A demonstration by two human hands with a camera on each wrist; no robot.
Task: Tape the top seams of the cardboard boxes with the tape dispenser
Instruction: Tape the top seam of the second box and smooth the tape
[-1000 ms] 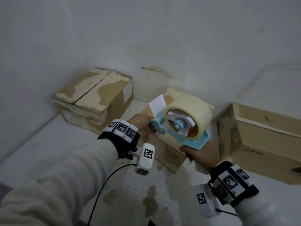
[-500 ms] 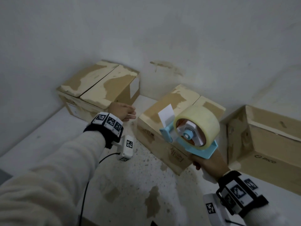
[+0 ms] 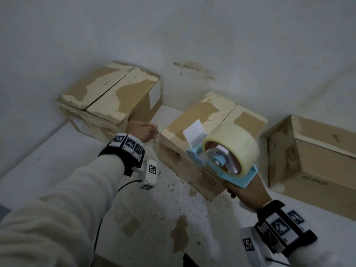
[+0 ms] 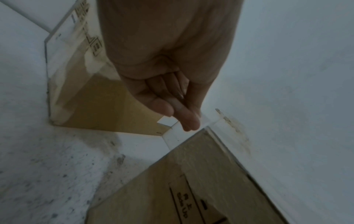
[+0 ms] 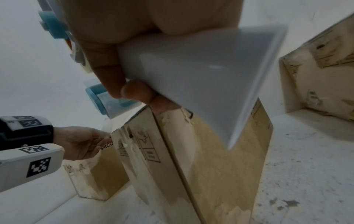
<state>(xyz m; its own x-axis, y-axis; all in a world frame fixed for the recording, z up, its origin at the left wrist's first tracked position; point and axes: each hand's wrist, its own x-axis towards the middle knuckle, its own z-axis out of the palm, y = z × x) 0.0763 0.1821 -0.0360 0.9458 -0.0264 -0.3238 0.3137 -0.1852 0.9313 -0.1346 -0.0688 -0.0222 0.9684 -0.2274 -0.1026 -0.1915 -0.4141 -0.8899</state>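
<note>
Three worn cardboard boxes stand along the wall: a left box (image 3: 107, 97), a middle box (image 3: 212, 120) and a right box (image 3: 317, 160). The left and middle boxes have closed flaps with a bare centre seam. My right hand (image 3: 246, 191) grips the handle of a blue tape dispenser (image 3: 229, 151) with a big clear roll, held in the air over the middle box's near corner. A white tab (image 3: 192, 132) sticks up at its front. My left hand (image 3: 150, 132) hangs between the left and middle boxes, fingers loosely curled and holding nothing. The right wrist view shows my fingers (image 5: 114, 68) wrapped round the white handle (image 5: 201, 72).
The boxes sit on a white speckled surface (image 3: 154, 209) with brown stains, in a corner of white walls (image 3: 212, 35). A narrow gap (image 3: 165, 114) separates the left and middle boxes. A cable (image 3: 100, 218) trails from my left wrist unit.
My left hand has let go of the dispenser's front end and moved left to the gap between the left and middle boxes. The dispenser has shifted slightly right and lower.
</note>
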